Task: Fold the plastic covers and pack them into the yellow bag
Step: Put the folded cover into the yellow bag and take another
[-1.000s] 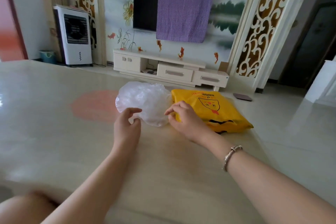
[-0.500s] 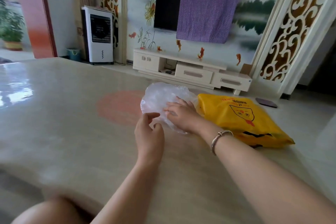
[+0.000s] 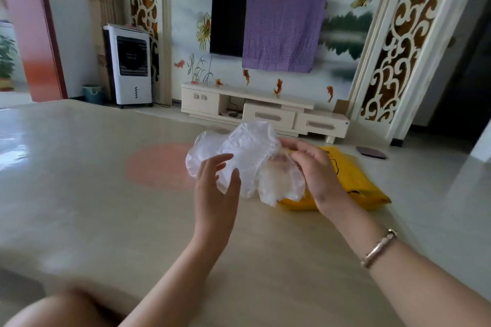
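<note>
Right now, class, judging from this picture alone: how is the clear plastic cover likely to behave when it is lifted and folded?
Probably floppy: the plastic cover sags in crumpled folds below the right hand that pinches it. Likely very light, since a fingertip pinch seems to hold it up. Possibly slippery and springy, given its glossy, puffed surface, so folds may not stay without the left hand pressing.

Both bare forearms reach forward; the left hand [image 3: 215, 188] is raised with fingers spread, the right hand [image 3: 316, 167] pinches with curled fingers

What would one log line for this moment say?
right hand: pinches plastic cover | left hand: open beside it | yellow bag: on table
</note>
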